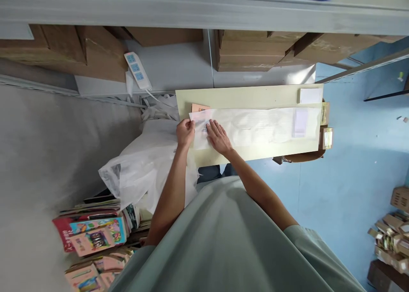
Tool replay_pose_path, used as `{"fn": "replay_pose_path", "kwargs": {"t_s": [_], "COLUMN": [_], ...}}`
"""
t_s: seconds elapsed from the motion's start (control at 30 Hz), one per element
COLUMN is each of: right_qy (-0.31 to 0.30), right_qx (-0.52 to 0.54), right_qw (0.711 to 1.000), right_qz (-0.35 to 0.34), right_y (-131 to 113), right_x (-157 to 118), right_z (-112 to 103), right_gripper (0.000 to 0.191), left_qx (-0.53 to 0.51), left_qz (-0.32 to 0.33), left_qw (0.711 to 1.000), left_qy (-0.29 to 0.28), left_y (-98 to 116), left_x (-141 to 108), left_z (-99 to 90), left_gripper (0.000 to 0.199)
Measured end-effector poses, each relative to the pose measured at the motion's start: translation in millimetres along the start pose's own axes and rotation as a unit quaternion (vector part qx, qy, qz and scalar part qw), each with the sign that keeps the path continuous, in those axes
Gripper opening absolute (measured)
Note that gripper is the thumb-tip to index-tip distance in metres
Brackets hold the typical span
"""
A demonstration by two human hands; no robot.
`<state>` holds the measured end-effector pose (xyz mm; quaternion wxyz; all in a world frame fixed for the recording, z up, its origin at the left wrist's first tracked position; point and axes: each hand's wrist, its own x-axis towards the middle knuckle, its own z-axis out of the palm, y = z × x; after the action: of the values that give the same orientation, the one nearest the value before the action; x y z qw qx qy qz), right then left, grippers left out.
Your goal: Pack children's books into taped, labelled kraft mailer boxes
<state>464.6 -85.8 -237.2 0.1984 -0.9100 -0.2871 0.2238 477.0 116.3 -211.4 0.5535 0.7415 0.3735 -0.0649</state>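
A long, translucent white sheet (255, 125) lies across a pale yellow board (243, 98). At the sheet's left end my left hand (185, 133) is closed, pinching its edge between thumb and fingers. My right hand (219, 137) rests flat on the sheet just to the right, fingers stretched out. An orange-pink printed booklet or card (200, 107) pokes out from beneath the sheet's upper left edge; the rest of it is covered. Near the right end, a pale lilac rectangle (300, 122) shows at the sheet.
A small white stack (310, 95) sits at the board's upper right corner. Behind are a power strip (138, 70) and cardboard boxes (249, 51) on a shelf. White plastic sheeting (143, 155) hangs at left, above piled picture books (96, 232). More cartons (391, 236) stand far right.
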Motion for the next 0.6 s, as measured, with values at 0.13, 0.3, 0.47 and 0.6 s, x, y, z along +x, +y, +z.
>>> {"fn": "replay_pose_path", "kwargs": {"t_s": [0.13,0.3,0.47,0.6], "right_qy": [-0.002,0.003,0.088,0.108], "right_qx": [0.021,0.073,0.251,0.425], "right_qw": [1.000,0.997,0.963,0.895], "right_qz": [-0.014,-0.003,0.049,0.088], "right_y": [5,5,-3,-6], "right_x": [0,3,-3,-20], "right_z": [0,-5,-38,-74], "right_gripper": [0.068,0.065,0.064,0.071], "left_qx": [-0.106,-0.160,-0.210,-0.264], "left_qz": [-0.002,0.034,0.077,0.040], "left_qw": [0.994,0.981,0.969,0.963], "left_qy": [0.030,0.105,0.105,0.032], "left_y": [8,20,26,19], "left_x": [-8,-15,-31,-49], "left_z": [-4.7,-39.6,-72.5,-43.4], "left_gripper": [0.041,0.051,0.058,0.062]}}
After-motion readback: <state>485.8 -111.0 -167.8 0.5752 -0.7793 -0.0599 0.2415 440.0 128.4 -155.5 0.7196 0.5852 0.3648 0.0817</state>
